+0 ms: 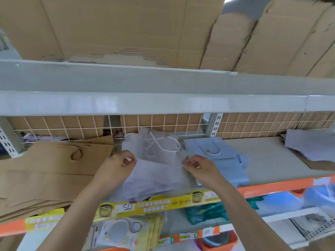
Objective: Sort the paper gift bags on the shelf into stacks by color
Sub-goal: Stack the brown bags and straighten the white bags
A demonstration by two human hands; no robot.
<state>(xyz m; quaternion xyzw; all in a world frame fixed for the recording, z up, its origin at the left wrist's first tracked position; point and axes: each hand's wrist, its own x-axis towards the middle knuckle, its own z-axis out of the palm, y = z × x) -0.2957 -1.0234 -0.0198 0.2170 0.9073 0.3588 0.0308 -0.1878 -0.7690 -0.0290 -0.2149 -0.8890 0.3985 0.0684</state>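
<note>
- The white bags [154, 165] lie mid-shelf, between the brown stack [54, 171] and the blue stack [223, 160].
- The left hand [117, 165] and the right hand [199, 165] each pinch the top white bag's edges.
- The step seems to be squaring the white stack; next, probably align it and let go.

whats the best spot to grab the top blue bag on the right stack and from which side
Probably its near edge. The blue bag lies flat on the shelf with its cord handle pointing back toward the wire grid, so the front edge faces the person. Coming from the front, slide fingers under it and pinch, or lift by the cord loop. The right hand is nearest.
</note>
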